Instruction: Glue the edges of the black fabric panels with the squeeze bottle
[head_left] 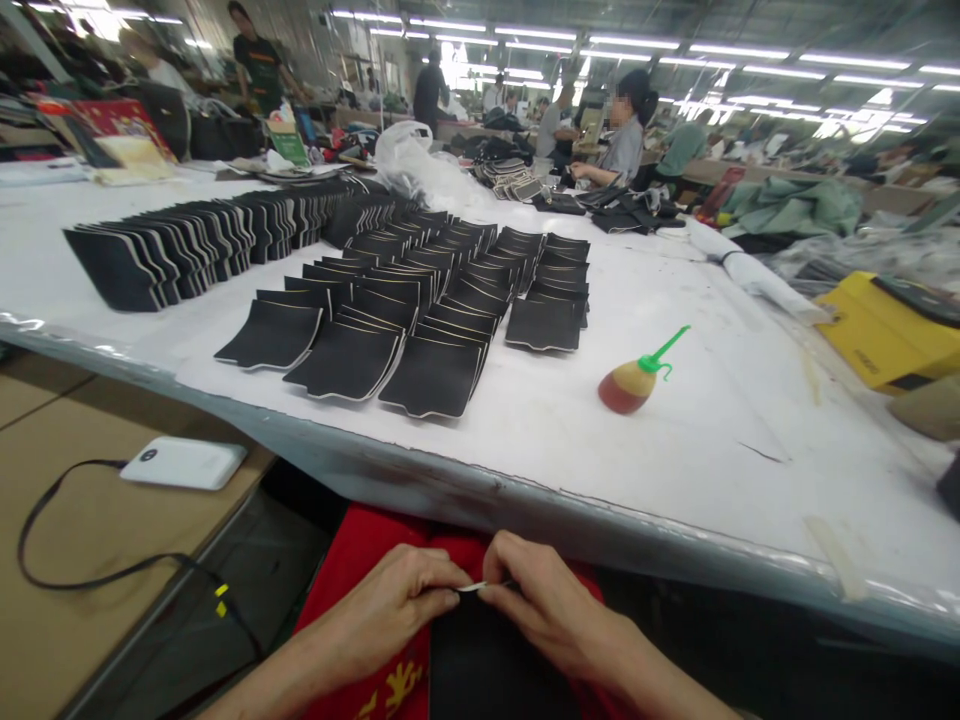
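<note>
A black leather-like panel (491, 665) rests upright on my lap, against red cloth (360, 560) with yellow print. My left hand (409, 600) pinches the left part of its top edge between thumb and fingers. Close beside it, my right hand (536, 595) grips the same edge. Between the fingertips shows a short pale strip (472, 587) along that edge. On the table in front, similar black panels (349, 355) with pale edges overlap in several rows.
The white-covered table (660, 500) has its near edge just beyond my hands. On it stand a squeeze bottle (628, 385) with a green nozzle and a yellow box (892, 330). At left, a white power bank (184, 463) with a cable lies on a brown surface. People work farther back.
</note>
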